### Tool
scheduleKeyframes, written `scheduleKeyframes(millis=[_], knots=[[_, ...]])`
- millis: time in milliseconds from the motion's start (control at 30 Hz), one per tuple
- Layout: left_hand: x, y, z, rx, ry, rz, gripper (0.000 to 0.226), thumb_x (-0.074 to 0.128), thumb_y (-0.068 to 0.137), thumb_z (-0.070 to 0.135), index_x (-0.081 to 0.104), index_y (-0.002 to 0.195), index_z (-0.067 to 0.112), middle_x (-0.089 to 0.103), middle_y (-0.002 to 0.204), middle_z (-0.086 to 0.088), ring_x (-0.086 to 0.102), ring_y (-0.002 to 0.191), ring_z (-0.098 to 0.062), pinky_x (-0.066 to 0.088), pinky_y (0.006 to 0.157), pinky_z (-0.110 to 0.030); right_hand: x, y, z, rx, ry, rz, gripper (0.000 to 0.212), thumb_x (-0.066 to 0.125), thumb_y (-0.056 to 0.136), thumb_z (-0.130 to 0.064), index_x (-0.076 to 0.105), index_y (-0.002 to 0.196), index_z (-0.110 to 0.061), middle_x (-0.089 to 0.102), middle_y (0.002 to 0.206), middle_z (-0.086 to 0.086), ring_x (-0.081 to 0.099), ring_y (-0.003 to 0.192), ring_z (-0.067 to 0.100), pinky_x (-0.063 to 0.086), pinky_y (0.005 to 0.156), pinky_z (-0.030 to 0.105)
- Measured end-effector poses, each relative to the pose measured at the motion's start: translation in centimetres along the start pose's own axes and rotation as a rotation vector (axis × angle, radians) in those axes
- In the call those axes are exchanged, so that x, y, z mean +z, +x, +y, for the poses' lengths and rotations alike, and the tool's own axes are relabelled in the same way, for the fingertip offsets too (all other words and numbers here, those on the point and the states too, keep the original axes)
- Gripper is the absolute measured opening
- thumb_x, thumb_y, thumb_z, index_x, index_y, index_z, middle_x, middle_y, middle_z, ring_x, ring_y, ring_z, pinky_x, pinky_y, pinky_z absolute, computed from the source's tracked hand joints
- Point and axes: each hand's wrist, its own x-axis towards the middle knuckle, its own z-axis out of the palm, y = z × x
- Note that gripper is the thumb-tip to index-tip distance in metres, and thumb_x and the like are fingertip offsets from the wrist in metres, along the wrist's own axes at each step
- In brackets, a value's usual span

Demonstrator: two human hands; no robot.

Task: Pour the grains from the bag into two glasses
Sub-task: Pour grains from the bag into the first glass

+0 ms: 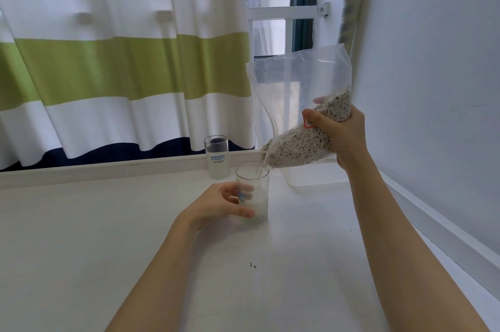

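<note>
A clear plastic bag [295,93] with pale stick-like grains [300,145] is tilted, its lower corner over the near glass [255,207]. My right hand [341,134] grips the bag around its grain-filled part. A thin stream of grains falls from the corner into the near glass. My left hand [216,203] holds this glass from the left, fingers curled round it. A second glass [216,157] with blue print stands upright behind it, near the table's back edge.
The white table [135,237] has a raised rim at the back and right. A clear plastic container [316,173] sits behind the bag. Two small stray bits [253,265] lie on the table. A striped curtain [108,61] hangs behind; a white wall [433,74] stands right.
</note>
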Motion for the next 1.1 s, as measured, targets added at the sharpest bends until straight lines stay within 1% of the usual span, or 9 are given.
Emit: scheduleKeyframes(millis=[167,333,533,667,800,900,967,1033,1100], knots=[[0.0,0.2,-0.5,0.014,-0.020,0.019,0.053,0.084,0.065,0.006,0.067,0.112,0.024,0.070,0.109,0.003,0.065,0.096,-0.012,0.049,0.089,-0.024,0.1,0.1,0.0,-0.011,-0.003,0.005,0.030,0.080,0.069,-0.007,0.064,0.094,-0.013,0.065,0.074,0.000,0.067,0.063,0.005,0.057,0.063,0.025],[0.0,0.3,-0.8,0.020,-0.043,0.016,0.053,0.084,0.065,0.005,0.066,0.111,0.025,0.069,0.109,0.003,0.065,0.096,-0.012,0.050,0.089,-0.025,0.1,0.3,0.3,-0.019,-0.028,0.024,0.030,0.083,0.067,-0.011,0.065,0.091,-0.018,0.065,0.077,0.000,0.066,0.074,0.014,0.059,0.074,0.036],[0.2,0.5,-1.0,0.034,-0.062,0.032,0.049,0.084,0.065,0.007,0.067,0.106,0.029,0.070,0.108,0.004,0.065,0.094,-0.011,0.049,0.092,-0.026,0.3,0.4,0.5,-0.032,-0.050,0.036,0.034,0.084,0.067,-0.013,0.066,0.096,-0.014,0.065,0.080,0.003,0.066,0.076,0.016,0.059,0.073,0.036],[0.3,0.8,-1.2,0.038,-0.083,0.031,0.050,0.086,0.063,0.009,0.067,0.103,0.031,0.069,0.110,0.004,0.065,0.100,-0.015,0.049,0.094,-0.029,0.4,0.5,0.6,-0.046,-0.078,0.043,0.039,0.085,0.065,-0.015,0.066,0.100,-0.010,0.066,0.083,0.004,0.067,0.079,0.018,0.059,0.073,0.036],[0.3,0.8,-1.3,0.035,-0.095,0.026,0.049,0.084,0.066,0.007,0.066,0.106,0.029,0.069,0.110,0.004,0.065,0.096,-0.011,0.049,0.093,-0.028,0.4,0.7,0.6,-0.069,-0.085,0.032,0.040,0.086,0.064,-0.015,0.066,0.098,-0.011,0.065,0.082,0.004,0.067,0.080,0.020,0.058,0.073,0.037],[0.3,0.8,-1.2,0.037,-0.099,0.023,0.049,0.082,0.067,0.006,0.065,0.108,0.027,0.069,0.110,0.004,0.065,0.094,-0.009,0.051,0.087,-0.020,0.4,0.7,0.6,-0.080,-0.099,0.028,0.040,0.087,0.061,-0.020,0.066,0.095,-0.014,0.065,0.080,0.003,0.066,0.081,0.022,0.058,0.075,0.041],[0.3,0.8,-1.2,0.034,-0.103,0.017,0.049,0.082,0.067,0.006,0.065,0.108,0.027,0.068,0.110,0.005,0.065,0.096,-0.009,0.050,0.084,-0.018,0.4,0.8,0.7,-0.084,-0.108,0.027,0.040,0.087,0.060,-0.022,0.066,0.094,-0.015,0.065,0.081,0.005,0.066,0.080,0.022,0.059,0.076,0.042],[0.3,0.9,-1.3,0.029,-0.112,0.014,0.050,0.083,0.067,0.005,0.065,0.108,0.027,0.068,0.111,0.003,0.064,0.102,-0.012,0.049,0.085,-0.019,0.4,0.8,0.7,-0.092,-0.110,0.025,0.039,0.087,0.060,-0.022,0.066,0.093,-0.017,0.065,0.081,0.005,0.066,0.080,0.022,0.058,0.077,0.043],[0.3,1.0,-1.3,0.029,-0.118,0.014,0.050,0.082,0.067,0.005,0.064,0.109,0.026,0.068,0.111,0.002,0.064,0.103,-0.013,0.049,0.084,-0.018,0.4,0.8,0.6,-0.102,-0.116,0.028,0.040,0.087,0.057,-0.026,0.066,0.090,-0.019,0.065,0.081,0.005,0.066,0.081,0.023,0.059,0.077,0.043]])
